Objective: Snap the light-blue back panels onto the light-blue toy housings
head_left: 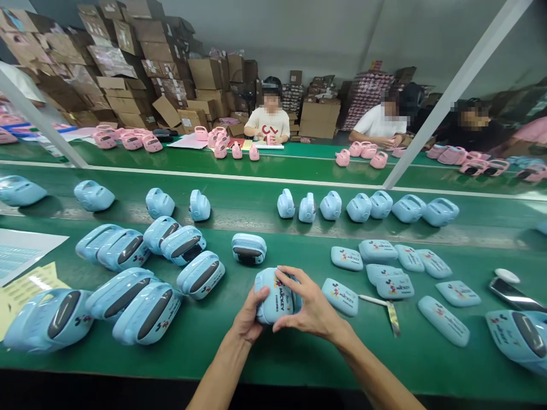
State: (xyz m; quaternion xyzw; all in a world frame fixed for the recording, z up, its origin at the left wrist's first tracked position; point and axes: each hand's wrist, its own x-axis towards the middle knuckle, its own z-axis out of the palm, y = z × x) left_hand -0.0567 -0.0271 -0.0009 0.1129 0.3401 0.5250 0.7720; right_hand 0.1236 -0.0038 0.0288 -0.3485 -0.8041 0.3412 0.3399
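Note:
A glossy light blue plastic housing with a cartoon mouse and "MICKEY" lettering is held upright between my two hands, just above the green bench. My left hand wraps its left side, thumb on the front. My right hand grips the right side, fingers over the top and thumb low down. To the right lie several flat printed light blue covers. Similar blue housings with dark oval windows stand grouped to the left, and another housing sits just beyond my hands.
A white stick with a strip attached lies among the covers. A phone rests at far right; yellow sheets lie at left. Blue housings line the conveyor belt. Across it, people sit by pink housings.

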